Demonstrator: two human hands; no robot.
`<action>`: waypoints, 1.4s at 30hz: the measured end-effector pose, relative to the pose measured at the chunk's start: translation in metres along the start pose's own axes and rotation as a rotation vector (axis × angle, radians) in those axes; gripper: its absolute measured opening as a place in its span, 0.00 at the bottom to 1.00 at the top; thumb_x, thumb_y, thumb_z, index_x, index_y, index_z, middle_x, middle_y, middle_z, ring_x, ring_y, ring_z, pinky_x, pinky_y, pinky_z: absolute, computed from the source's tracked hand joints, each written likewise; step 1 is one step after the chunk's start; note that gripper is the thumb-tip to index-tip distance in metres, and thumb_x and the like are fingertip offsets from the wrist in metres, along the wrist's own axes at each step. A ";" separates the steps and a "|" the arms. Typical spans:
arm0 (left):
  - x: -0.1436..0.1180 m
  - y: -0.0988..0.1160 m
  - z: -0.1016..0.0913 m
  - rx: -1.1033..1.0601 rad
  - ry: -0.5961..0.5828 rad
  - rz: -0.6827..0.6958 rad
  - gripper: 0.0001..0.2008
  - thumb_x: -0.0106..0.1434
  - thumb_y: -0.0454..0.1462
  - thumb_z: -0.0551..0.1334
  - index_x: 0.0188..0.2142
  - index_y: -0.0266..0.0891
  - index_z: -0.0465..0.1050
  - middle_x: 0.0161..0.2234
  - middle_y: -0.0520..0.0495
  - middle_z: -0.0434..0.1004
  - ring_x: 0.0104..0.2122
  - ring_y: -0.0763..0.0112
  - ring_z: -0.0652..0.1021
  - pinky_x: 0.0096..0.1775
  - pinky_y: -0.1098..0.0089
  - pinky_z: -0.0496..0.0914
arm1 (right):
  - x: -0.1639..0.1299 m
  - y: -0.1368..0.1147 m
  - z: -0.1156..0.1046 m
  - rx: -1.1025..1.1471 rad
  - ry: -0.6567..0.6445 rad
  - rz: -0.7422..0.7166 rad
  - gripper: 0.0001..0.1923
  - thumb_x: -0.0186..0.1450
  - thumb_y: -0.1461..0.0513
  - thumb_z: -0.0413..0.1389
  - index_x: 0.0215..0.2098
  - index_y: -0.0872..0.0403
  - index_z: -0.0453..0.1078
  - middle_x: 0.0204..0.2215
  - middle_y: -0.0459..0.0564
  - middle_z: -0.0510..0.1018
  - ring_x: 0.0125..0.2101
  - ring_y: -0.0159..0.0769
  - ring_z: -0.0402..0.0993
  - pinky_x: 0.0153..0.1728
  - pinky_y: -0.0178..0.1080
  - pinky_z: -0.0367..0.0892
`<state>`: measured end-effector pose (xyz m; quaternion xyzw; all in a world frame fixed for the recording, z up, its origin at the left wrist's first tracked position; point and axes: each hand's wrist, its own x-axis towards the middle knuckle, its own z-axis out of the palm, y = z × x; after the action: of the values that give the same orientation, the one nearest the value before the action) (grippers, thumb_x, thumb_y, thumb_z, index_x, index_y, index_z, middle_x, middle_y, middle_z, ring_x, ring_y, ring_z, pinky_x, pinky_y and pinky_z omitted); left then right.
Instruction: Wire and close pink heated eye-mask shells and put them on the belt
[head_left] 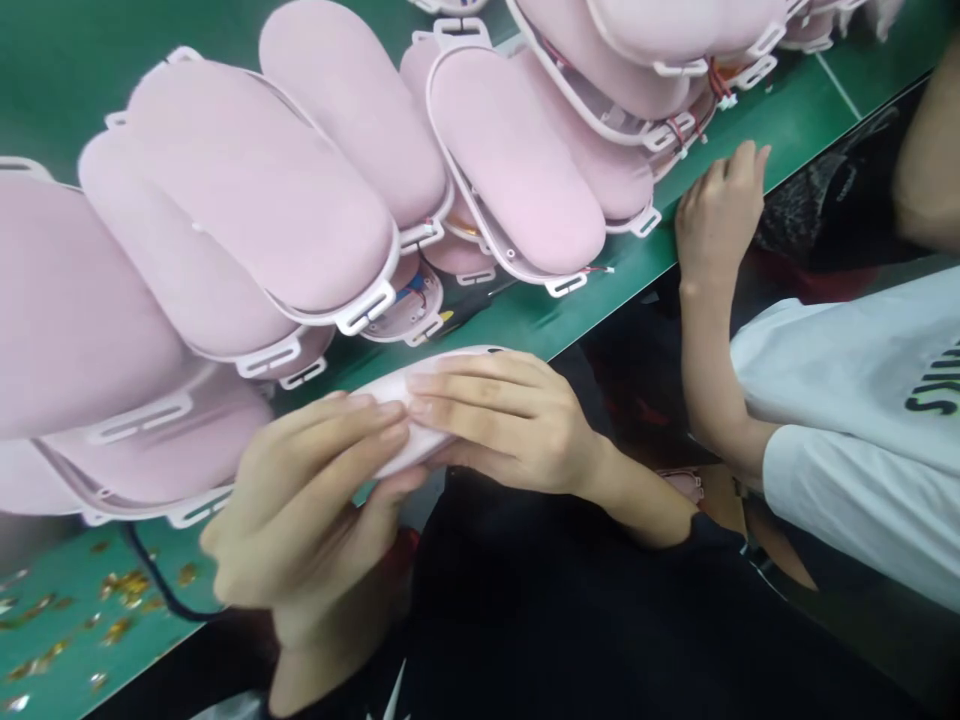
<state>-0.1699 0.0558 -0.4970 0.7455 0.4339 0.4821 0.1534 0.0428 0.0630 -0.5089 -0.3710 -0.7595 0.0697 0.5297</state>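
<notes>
One pink oval shell (420, 400) is clamped between the left hand (315, 500) and the right hand (510, 420) just over the near edge of the green table (787, 110), the fingers of both closed together over its top, so its fitting is judged to be under way, not finished. Many like pink shells (300, 200) are stacked overlapping on the table behind, wires showing on some, while small gold parts (124, 585) lie scattered at the left. A co-worker's hand (716, 215) rests on the table edge, apart from this work.

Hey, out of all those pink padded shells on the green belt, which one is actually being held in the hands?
The pink shell at the belt's near edge, gripped between left hand and right hand; the others lie stacked, untouched.
</notes>
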 end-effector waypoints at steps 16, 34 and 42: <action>-0.016 -0.027 -0.009 0.290 -0.014 -0.002 0.17 0.67 0.31 0.72 0.55 0.37 0.85 0.47 0.37 0.90 0.47 0.58 0.88 0.50 0.61 0.79 | -0.004 0.040 0.005 0.156 -0.162 0.078 0.15 0.80 0.56 0.57 0.54 0.59 0.79 0.52 0.53 0.88 0.55 0.35 0.85 0.61 0.42 0.79; -0.011 -0.022 0.012 0.391 0.037 0.111 0.17 0.65 0.30 0.75 0.53 0.40 0.82 0.45 0.40 0.90 0.44 0.56 0.89 0.50 0.62 0.81 | -0.010 0.030 0.022 0.092 -0.059 0.098 0.15 0.76 0.54 0.64 0.52 0.57 0.82 0.51 0.56 0.88 0.53 0.40 0.85 0.59 0.44 0.80; -0.015 -0.021 0.014 0.395 0.028 0.097 0.17 0.68 0.28 0.71 0.54 0.42 0.81 0.47 0.42 0.90 0.46 0.57 0.89 0.51 0.62 0.82 | -0.013 0.024 0.036 -0.014 0.058 0.176 0.11 0.73 0.55 0.67 0.44 0.55 0.84 0.44 0.54 0.89 0.47 0.39 0.84 0.54 0.42 0.80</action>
<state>-0.1708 0.0587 -0.5264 0.7744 0.4857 0.4047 -0.0255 0.0257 0.0828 -0.5465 -0.4419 -0.7086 0.0999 0.5409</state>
